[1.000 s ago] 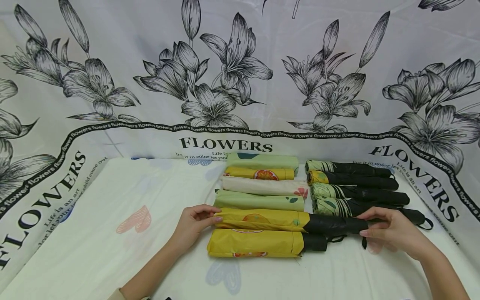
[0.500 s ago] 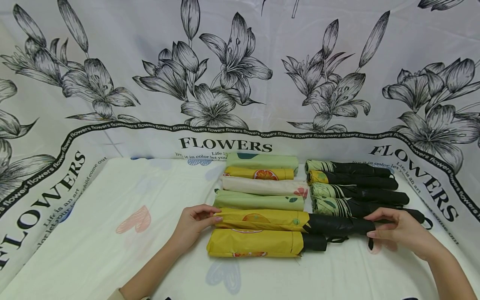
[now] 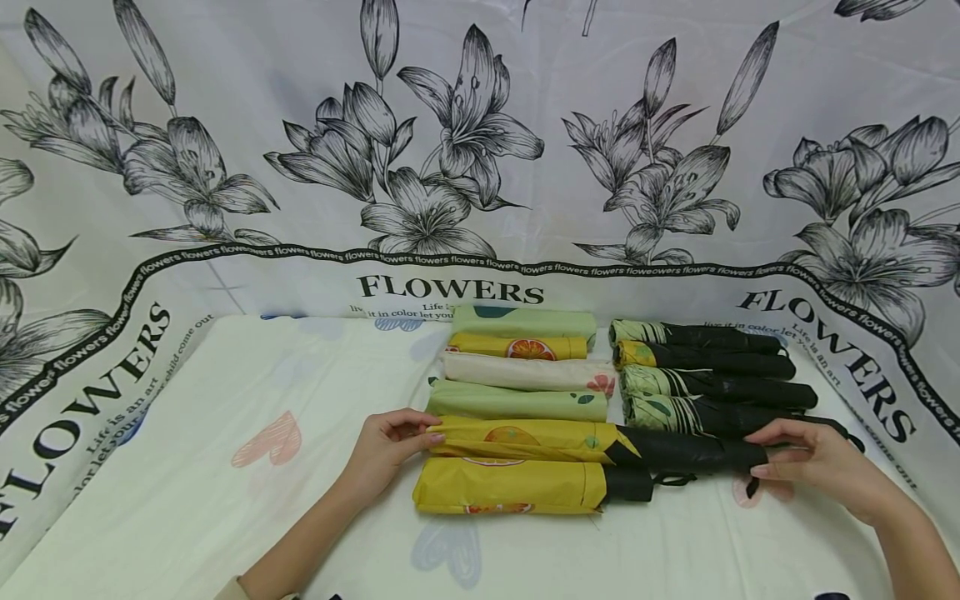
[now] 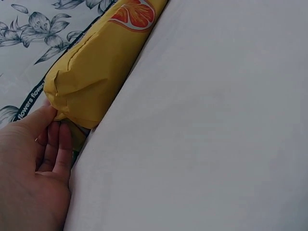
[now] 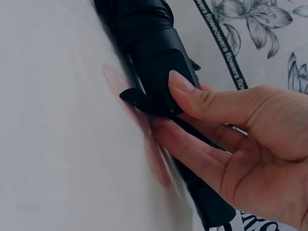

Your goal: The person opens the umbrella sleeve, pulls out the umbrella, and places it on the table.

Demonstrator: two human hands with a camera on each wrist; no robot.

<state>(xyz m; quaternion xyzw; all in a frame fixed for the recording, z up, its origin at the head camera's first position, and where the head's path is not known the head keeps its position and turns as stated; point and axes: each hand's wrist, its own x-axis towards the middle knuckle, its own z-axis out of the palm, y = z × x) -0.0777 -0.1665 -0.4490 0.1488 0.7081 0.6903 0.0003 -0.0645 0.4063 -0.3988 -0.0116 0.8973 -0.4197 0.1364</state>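
A folded black umbrella [image 3: 690, 450] lies partly inside a yellow orange-print sleeve [image 3: 517, 437]. My left hand [image 3: 390, 450] pinches the sleeve's left end between thumb and fingers. At the other end, my right hand [image 3: 817, 467] grips the umbrella's handle. The right wrist view shows the thumb on the black handle [image 5: 156, 72], with a wrist strap [image 5: 139, 102] beside the fingertips. Just in front lies another umbrella in a yellow sleeve [image 3: 510, 486], its short black handle [image 3: 628, 483] sticking out; that sleeve [image 4: 91, 77] fills the top of the left wrist view.
Behind the held sleeve lie several sleeves, the nearest light green [image 3: 517, 402], then a cream one [image 3: 525, 371]. Several folded umbrellas with black ends [image 3: 750, 392] are stacked in a row behind my right hand. A flower-print cloth [image 3: 480, 167] hangs at the back.
My right hand has moved right with the umbrella handle, and more of the black umbrella shows outside the yellow sleeve. My left hand stays at the sleeve's left end.
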